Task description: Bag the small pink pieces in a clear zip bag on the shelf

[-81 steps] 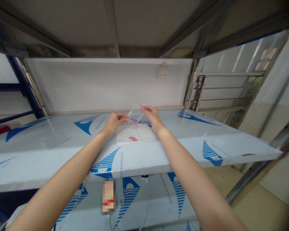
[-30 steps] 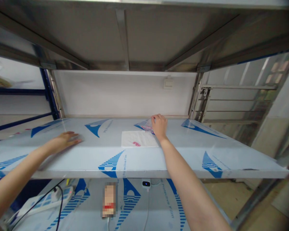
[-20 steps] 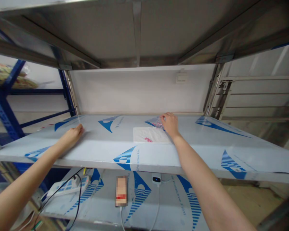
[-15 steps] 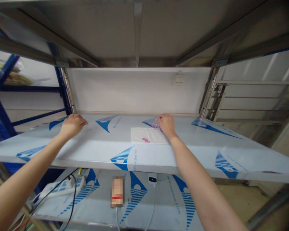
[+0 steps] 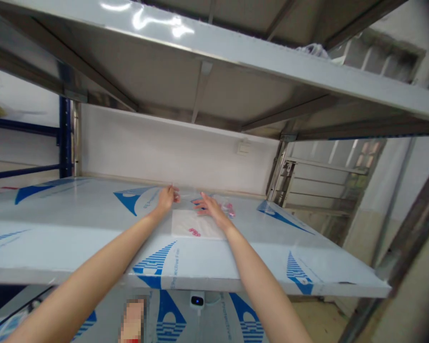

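Observation:
My left hand [image 5: 168,198] is at the back of the middle shelf, its fingers pinched together at the left edge of a clear plastic bag [image 5: 186,194]. Just right of it, my right hand [image 5: 211,209] is open, fingers spread over the bag. Small pink and red pieces [image 5: 229,209] show in or under the plastic, beyond the right wrist. In front of both hands lies a flat white sheet or packet [image 5: 180,224] with a cluster of small pink pieces or marks [image 5: 195,232] near its front edge. The right hand partly covers the bag.
The shelf [image 5: 103,243] wears printed protective film. An upper shelf [image 5: 164,85] hangs overhead. Below are a white device with a small dark screen [image 5: 197,300] and a pixelated object [image 5: 132,321]. A wall switch [image 5: 243,148] is behind; blue racking [image 5: 65,138] stands left.
My left hand has moved right across the shelf to the plastic bag beside my right hand. My right hand's fingers have spread. The view has tilted and shifted, showing more of the upper shelf.

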